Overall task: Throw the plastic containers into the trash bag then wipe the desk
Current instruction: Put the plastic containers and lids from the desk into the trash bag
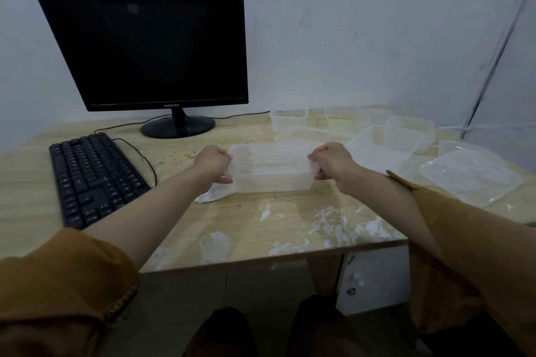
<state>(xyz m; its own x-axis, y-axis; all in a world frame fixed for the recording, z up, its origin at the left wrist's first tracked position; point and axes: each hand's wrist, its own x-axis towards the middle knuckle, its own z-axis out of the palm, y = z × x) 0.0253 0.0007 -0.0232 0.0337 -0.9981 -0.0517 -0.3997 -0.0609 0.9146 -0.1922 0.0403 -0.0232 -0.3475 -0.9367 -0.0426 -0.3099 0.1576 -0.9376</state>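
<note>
Two hands are clamped on one clear container [272,168]: left hand [213,164] at its left end, right hand [329,161] at its right, long axis crosswise above the worktop [290,229].

Worn on the head, looking forward and down over the desk [290,229] from its near edge at 6 o'clock. Wide-angle and close, taking in the monitor [150,49] at 11 o'clock and the wall [377,38] from 12 to 2 o'clock.

A black monitor [150,52], screen dark, stands on a round base at the back left. A black keyboard [95,177] lies angled in front of it, its thin cable [153,171] curving alongside. Behind is a pale wall [362,38] with small dark specks.
</note>
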